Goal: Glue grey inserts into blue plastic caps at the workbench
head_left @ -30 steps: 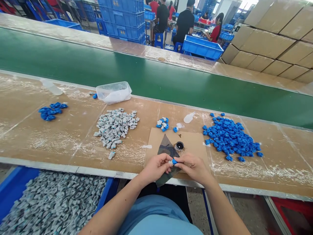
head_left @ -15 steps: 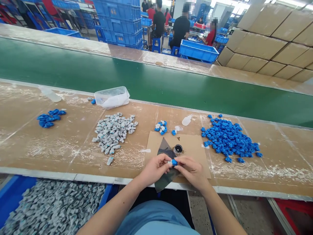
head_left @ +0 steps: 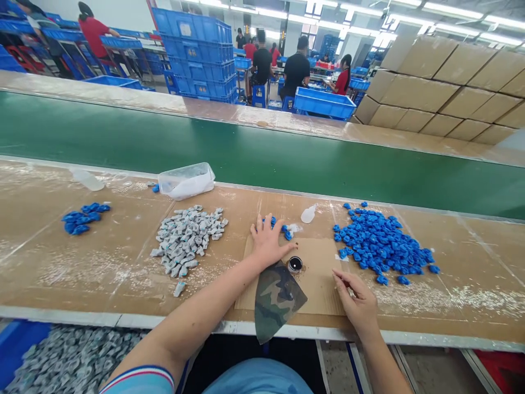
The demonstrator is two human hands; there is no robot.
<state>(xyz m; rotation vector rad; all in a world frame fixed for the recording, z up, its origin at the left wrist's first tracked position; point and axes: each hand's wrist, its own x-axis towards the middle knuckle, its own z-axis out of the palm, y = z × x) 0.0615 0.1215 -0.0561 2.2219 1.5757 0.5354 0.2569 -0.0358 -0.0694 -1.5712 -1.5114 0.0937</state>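
Note:
My left hand (head_left: 268,243) is stretched forward with spread fingers, reaching over a small group of blue-and-grey pieces (head_left: 273,221) that it mostly covers. Just right of its fingertips sits one blue piece (head_left: 287,235). My right hand (head_left: 357,301) hovers at the right edge of a cardboard sheet (head_left: 322,295), its fingers loosely bent and nothing visible in them. Between the hands stands a small round pot of dark liquid (head_left: 295,265), beside a camouflage cloth (head_left: 276,298). Right of them lies a heap of blue plastic parts (head_left: 383,243); to the left, a heap of grey parts (head_left: 188,238).
A clear plastic tub (head_left: 186,182) and a white squeeze bottle (head_left: 308,214) stand near the green conveyor belt (head_left: 262,156). More blue parts (head_left: 82,218) lie far left. Below the table edge is a blue crate of grey parts (head_left: 74,361). Stacked cartons and seated people are beyond.
My hands have parted from the blue-and-grey piece they held together. The left moved forward to the small group; the right moved right. The camera view tilted up a little.

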